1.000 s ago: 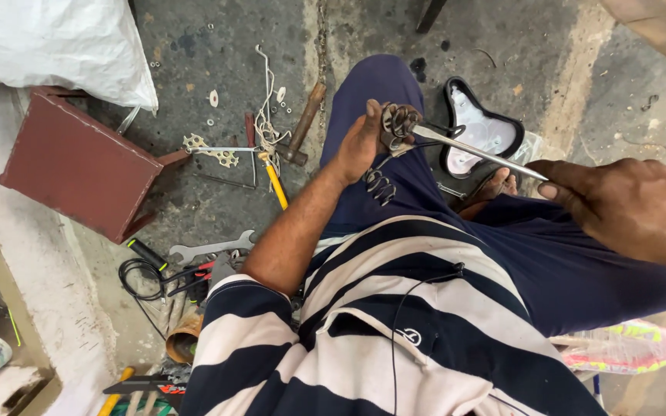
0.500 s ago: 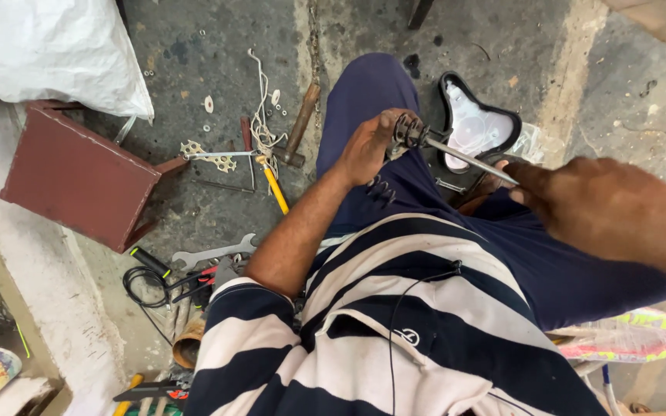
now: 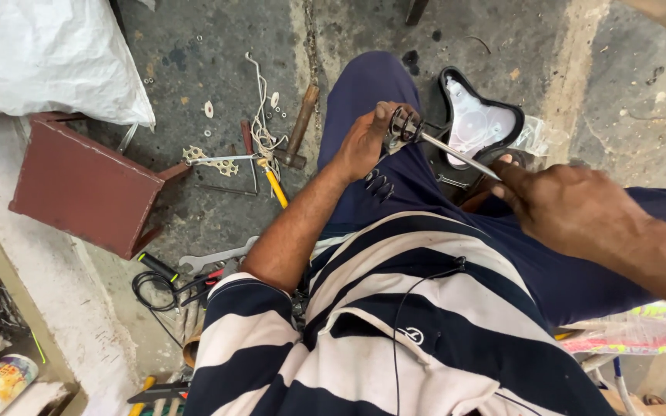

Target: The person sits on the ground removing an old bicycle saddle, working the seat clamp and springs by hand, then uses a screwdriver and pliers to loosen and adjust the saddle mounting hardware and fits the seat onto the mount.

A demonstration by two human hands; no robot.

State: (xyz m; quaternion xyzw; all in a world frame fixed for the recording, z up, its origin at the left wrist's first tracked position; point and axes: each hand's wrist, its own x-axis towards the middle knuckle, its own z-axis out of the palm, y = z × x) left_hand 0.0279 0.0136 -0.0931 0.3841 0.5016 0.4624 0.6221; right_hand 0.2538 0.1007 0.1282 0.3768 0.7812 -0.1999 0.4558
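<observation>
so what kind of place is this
Probably a small repair workshop, perhaps for bicycles. Hand tools lie on the stained concrete floor: a hammer and a spanner. An upturned bicycle saddle lies beyond the hands.

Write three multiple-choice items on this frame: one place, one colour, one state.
1. Where does the hammer lie?
A. on the floor beside the person's leg
B. on the red box
C. in the right hand

2. What colour is the box?
A. green
B. dark red
C. yellow

3. What is the left hand doing?
A. resting open on the floor
B. gripping the metal clamp piece
C. holding the hammer

Key: 1 A, it lies on the concrete left of the knee; 2 B, its top is dark red; 3 B, fingers close around the piece while the right hand holds the rod.
</observation>
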